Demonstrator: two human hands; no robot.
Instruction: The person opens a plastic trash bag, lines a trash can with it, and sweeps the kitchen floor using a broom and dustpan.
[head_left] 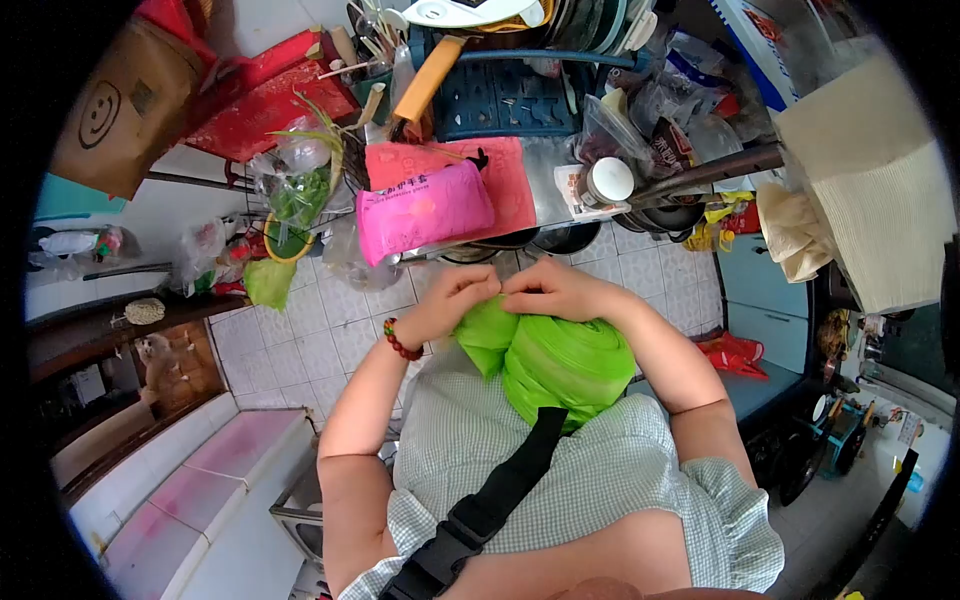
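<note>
A bright green roll of thin plastic bags [570, 365] rests against my front, one loose flap hanging at its left side. My left hand [455, 300], with a beaded bracelet at the wrist, pinches the top edge of that flap. Close beside it, my right hand [555, 290] has its fingers closed on the same edge, and the two sets of fingertips almost meet. Just beyond my hands, a pink package [425, 208] with printed lettering lies on a red mat [515, 195] at the counter's edge.
A white-lidded jar [608, 182] stands on the counter's right. Behind are a dark blue rack [510, 98] and an orange-handled tool [428, 80]. Bagged greens [300, 195] hang at left. A cardboard box [870, 180] juts in at right; a small animal [160, 360] is at lower left.
</note>
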